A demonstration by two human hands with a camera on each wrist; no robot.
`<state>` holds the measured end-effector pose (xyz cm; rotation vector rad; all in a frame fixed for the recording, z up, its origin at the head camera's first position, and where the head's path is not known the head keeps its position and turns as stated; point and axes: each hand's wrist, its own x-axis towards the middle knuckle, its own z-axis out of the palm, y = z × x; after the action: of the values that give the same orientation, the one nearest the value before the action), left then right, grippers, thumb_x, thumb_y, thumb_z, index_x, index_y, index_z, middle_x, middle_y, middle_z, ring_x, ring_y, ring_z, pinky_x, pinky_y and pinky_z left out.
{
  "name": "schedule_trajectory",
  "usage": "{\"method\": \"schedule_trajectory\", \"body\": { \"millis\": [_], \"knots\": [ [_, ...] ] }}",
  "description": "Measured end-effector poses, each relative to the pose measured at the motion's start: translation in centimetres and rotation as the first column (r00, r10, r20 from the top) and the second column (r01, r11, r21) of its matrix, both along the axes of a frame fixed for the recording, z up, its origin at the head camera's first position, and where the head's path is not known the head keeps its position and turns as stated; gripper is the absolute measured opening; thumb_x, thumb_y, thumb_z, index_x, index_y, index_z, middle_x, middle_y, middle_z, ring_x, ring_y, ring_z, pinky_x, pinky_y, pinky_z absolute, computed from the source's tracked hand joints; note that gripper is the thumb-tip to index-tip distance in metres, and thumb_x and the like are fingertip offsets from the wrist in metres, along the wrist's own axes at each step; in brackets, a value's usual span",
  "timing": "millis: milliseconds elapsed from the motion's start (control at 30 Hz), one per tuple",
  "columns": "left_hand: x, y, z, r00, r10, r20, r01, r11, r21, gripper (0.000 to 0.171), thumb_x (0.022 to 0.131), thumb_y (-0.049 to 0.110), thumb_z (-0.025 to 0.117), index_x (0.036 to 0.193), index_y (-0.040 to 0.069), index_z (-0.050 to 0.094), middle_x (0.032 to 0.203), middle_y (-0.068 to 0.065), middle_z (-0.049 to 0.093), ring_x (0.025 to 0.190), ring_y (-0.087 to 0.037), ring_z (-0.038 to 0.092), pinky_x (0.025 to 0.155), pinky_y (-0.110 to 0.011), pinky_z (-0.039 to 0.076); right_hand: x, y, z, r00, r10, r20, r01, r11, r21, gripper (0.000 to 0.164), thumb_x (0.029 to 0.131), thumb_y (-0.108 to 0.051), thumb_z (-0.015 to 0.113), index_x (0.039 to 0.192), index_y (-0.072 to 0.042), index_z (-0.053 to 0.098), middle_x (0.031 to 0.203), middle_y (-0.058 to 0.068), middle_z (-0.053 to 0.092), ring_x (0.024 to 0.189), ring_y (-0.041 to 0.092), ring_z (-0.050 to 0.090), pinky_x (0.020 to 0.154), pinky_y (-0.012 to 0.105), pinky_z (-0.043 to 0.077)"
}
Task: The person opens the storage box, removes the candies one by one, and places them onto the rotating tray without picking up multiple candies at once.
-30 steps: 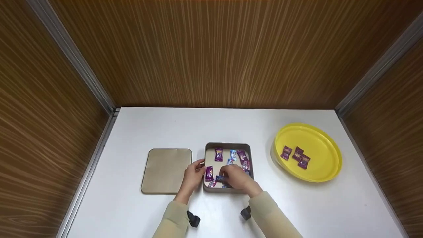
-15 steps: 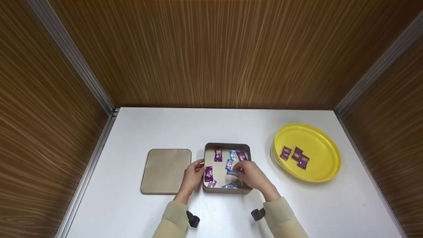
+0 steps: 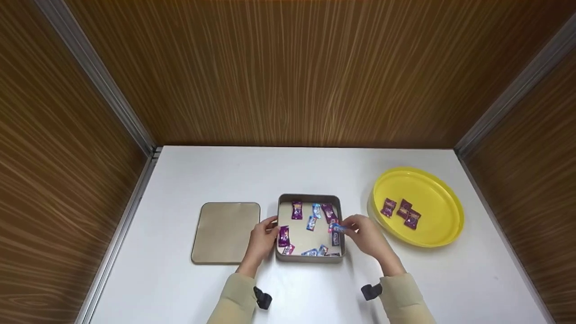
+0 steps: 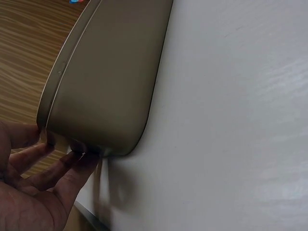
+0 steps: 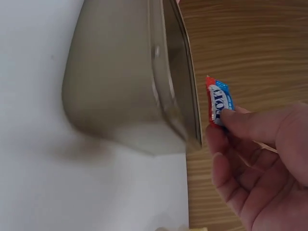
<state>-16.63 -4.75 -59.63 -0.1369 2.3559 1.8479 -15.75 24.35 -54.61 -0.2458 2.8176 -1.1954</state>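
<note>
Blue-and-red candy (image 5: 219,96): gripped between the thumb and fingers of the right hand (image 3: 366,234). Position: at the right rim of the metal tin (image 3: 310,259), raised and clear of the wall in the right wrist view. Its wrapper carries dark blue capital letters on a white band; the thumb covers part of the word, so the full name cannot be read with certainty.

Left hand (image 3: 261,240): fingers relaxed and extended, fingertips touching the outer left wall of the tin near its corner.

The tin stands open and upright on the white table (image 3: 148,279). Its outer walls are plain metal. Contents: purple candies, one at the upper left (image 3: 297,210), one at the left wall (image 3: 284,236) and one at the upper right (image 3: 328,213); small blue candies near the back, at the middle and along the front wall; a pink candy (image 3: 289,249) at the front left corner. Print is present on these wrappers but too small to read.

Flat lid (image 3: 225,231): lying left of the tin, plain surface. Yellow bowl (image 3: 427,207): right of the tin, holding three purple wrapped candies (image 3: 389,207), two of them touching; their print is likewise unreadable.
</note>
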Motion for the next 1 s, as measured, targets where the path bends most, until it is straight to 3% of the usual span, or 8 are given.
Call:
{"method": "schedule_trajectory", "body": {
  "millis": [233,533,633,833,900,1000],
  "knots": [
    [0.2,0.1,0.1,1.0,-0.01,-0.013,0.01,1.0,-0.001,0.039,0.095,0.002,0.058,0.133,-0.008,0.054,0.119,-0.027,0.062,0.105,-0.034,0.063,0.09,-0.038,0.052,-0.1,2.6,-0.7,0.987,-0.134,-0.089,0.126,0.988,-0.091,0.008,0.088,0.002,0.069,0.095,-0.002,0.071,0.089,0.008,0.069,0.082,0.022,0.064,0.074,0.035,0.053],
    [0.1,0.1,0.0,1.0,-0.006,0.012,0.006,1.0,0.005,0.039,0.096,0.003,0.058,0.135,-0.005,0.054,0.119,-0.025,0.062,0.106,-0.033,0.063,0.09,-0.037,0.052,-0.6,6.0,-0.7,0.922,-0.33,-0.202,0.314,0.944,-0.105,0.014,0.087,0.003,0.069,0.101,0.005,0.07,0.095,0.018,0.069,0.086,0.031,0.066,0.072,0.031,0.052],
    [0.2,0.2,0.0,1.0,-0.015,0.019,0.015,1.0,0.01,0.04,0.097,0.003,0.057,0.135,-0.006,0.053,0.119,-0.024,0.062,0.106,-0.032,0.063,0.089,-0.036,0.052,-0.7,7.3,-0.8,0.894,-0.405,-0.192,0.397,0.914,-0.079,0.017,0.087,0.004,0.068,0.104,0.008,0.069,0.097,0.023,0.069,0.087,0.034,0.065,0.073,0.03,0.05],
    [0.3,0.1,0.1,1.0,0.0,-0.009,0.0,1.0,0.01,0.039,0.095,0.001,0.058,0.133,-0.006,0.055,0.117,-0.026,0.063,0.104,-0.033,0.063,0.089,-0.037,0.052,-0.7,9.5,-0.7,0.803,-0.594,-0.052,0.595,0.804,-0.013,0.023,0.09,-0.002,0.062,0.109,0.01,0.068,0.1,0.026,0.067,0.088,0.033,0.062,0.066,0.026,0.045],
    [0.2,0.0,0.1,1.0,0.005,-0.013,-0.005,1.0,0.011,0.038,0.095,0.001,0.059,0.132,-0.006,0.056,0.117,-0.026,0.063,0.104,-0.033,0.063,0.09,-0.038,0.052,-0.7,9.9,-0.7,0.791,-0.611,-0.015,0.611,0.791,0.008,0.025,0.089,-0.003,0.061,0.11,0.009,0.069,0.099,0.025,0.067,0.085,0.032,0.061,0.063,0.027,0.045],
    [0.2,0.0,0.1,1.0,0.001,-0.018,-0.001,1.0,0.003,0.038,0.095,0.001,0.059,0.132,-0.006,0.056,0.117,-0.026,0.063,0.104,-0.033,0.064,0.09,-0.038,0.052,-0.9,10.4,-0.9,0.793,-0.609,0.024,0.608,0.793,0.05,0.026,0.087,-0.005,0.064,0.109,0.009,0.069,0.098,0.024,0.068,0.083,0.031,0.06,0.063,0.031,0.045]
  ]
}}
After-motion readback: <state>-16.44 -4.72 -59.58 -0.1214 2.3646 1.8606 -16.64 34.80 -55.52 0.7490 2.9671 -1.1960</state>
